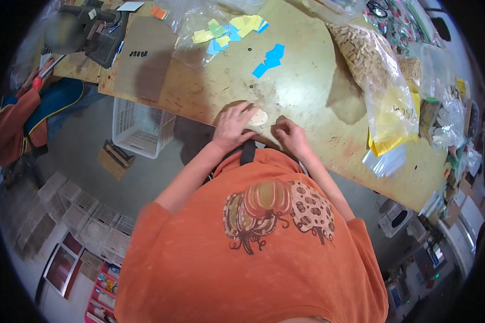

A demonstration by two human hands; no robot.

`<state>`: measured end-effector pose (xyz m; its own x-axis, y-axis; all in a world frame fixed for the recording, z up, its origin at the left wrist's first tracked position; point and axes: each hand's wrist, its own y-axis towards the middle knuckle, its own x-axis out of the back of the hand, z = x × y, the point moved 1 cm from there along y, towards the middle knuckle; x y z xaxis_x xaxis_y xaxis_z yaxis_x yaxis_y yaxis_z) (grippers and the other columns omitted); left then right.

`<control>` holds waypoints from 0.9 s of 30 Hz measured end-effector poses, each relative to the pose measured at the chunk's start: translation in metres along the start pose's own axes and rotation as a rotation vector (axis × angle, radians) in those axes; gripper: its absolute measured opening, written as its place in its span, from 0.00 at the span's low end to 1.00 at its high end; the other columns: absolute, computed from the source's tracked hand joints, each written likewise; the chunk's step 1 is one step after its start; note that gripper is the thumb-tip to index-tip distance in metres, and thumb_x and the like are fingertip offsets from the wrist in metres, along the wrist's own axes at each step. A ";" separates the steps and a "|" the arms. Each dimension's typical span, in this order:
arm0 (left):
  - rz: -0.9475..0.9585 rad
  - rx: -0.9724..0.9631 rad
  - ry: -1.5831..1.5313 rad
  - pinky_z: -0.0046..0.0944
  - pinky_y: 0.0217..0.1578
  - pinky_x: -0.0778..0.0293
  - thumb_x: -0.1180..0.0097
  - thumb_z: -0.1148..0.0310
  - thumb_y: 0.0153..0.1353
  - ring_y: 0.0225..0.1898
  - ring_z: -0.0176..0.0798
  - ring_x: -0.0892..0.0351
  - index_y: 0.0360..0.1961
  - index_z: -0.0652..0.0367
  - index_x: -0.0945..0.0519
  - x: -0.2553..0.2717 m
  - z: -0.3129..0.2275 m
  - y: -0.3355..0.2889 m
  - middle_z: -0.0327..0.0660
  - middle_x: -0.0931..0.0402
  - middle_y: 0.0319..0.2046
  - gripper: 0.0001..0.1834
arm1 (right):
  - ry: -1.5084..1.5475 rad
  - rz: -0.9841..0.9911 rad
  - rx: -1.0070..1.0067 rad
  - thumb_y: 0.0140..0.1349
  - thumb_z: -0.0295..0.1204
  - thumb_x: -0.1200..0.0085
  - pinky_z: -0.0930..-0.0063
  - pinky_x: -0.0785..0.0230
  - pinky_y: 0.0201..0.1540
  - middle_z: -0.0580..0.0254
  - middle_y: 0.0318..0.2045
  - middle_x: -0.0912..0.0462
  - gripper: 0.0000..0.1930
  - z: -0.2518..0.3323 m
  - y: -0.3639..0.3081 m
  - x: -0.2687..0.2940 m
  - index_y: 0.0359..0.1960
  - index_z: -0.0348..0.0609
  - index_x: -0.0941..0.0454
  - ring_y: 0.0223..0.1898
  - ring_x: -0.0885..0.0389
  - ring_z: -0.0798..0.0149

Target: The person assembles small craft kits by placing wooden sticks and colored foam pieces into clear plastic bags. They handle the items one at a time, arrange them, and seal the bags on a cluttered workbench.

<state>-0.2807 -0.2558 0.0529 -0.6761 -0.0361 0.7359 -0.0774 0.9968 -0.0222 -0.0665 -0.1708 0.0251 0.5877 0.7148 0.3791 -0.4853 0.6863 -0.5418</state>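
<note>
A round, pale, flat disc (259,117) lies near the table's front edge, right before my body. The fingers of my left hand (233,127) reach over its left rim, with the thumb beside its lower edge, and hold it against the table. Just right of the disc, and apart from it, rests my right hand (291,137). Its fingers are curled in; whatever they may hold is too small or hidden to make out. Beyond the disc lies a small black ring (251,86), and farther back a second black ring (249,49).
Blue paper slips (268,62) and yellow ones (247,24) lie toward the back. Several black rings (138,54) sit on a brown sheet (145,81) at left. A bag of small wooden pieces (361,54) stands right. A white crate (140,126) is below left; another person's sleeve (16,126) shows far left.
</note>
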 end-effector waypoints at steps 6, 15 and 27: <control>0.082 -0.206 0.034 0.42 0.49 0.32 0.35 0.69 0.41 0.50 0.44 0.32 0.51 0.48 0.25 -0.022 0.032 0.011 0.38 0.30 0.47 0.30 | 0.593 0.024 -0.291 0.63 0.21 0.52 0.77 0.25 0.36 0.57 0.35 0.19 0.10 0.016 0.026 -0.053 0.45 0.34 0.27 0.35 0.19 0.66; -0.110 -0.006 0.243 0.43 0.48 0.32 0.35 0.67 0.43 0.48 0.45 0.31 0.47 0.50 0.24 0.060 0.102 0.020 0.38 0.29 0.43 0.26 | 0.233 -0.090 -0.009 0.60 0.22 0.49 0.77 0.28 0.42 0.63 0.35 0.17 0.10 0.042 0.035 -0.062 0.42 0.36 0.22 0.38 0.20 0.71; -0.176 -0.139 0.055 0.45 0.45 0.29 0.43 0.74 0.52 0.44 0.51 0.27 0.41 0.55 0.22 0.023 0.086 0.162 0.45 0.26 0.42 0.13 | 0.223 -0.221 -0.016 0.59 0.23 0.50 0.75 0.27 0.40 0.58 0.30 0.17 0.08 0.009 0.022 -0.044 0.39 0.35 0.21 0.34 0.19 0.69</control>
<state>-0.3716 -0.1014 0.0080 -0.6200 -0.2099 0.7560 -0.0862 0.9759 0.2003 -0.1085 -0.1859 0.0037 0.8062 0.5005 0.3155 -0.3209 0.8180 -0.4774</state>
